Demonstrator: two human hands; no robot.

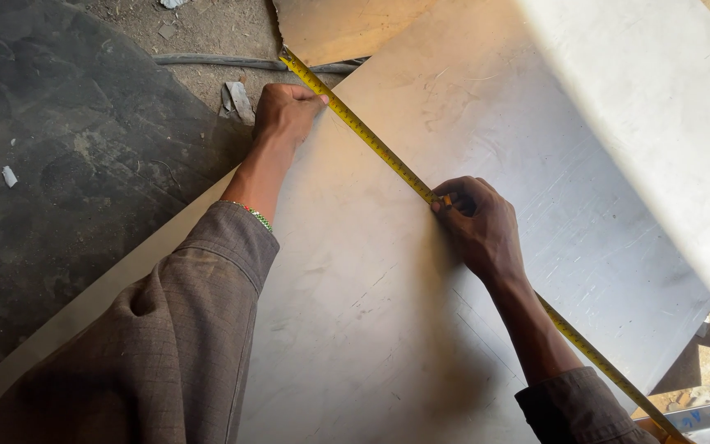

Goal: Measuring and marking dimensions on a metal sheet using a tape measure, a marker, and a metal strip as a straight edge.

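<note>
A yellow measuring tape (375, 146) stretches diagonally across a large pale sheet (371, 304), from its far edge down to the lower right corner of the view. My left hand (286, 111) presses the tape against the sheet's far edge, near the tape's end. My right hand (478, 226) pinches the tape at mid-length and seems to hold a small pencil-like object at the fingertips, resting on the sheet. The tape runs on under my right forearm.
Dark ground (67, 164) lies to the left of the sheet. A thin cable or rod (215, 62) and small scraps (238, 100) lie past the far edge. Another pale board (334, 25) sits at the top. Bright sunlight falls on the sheet's right part (659, 107).
</note>
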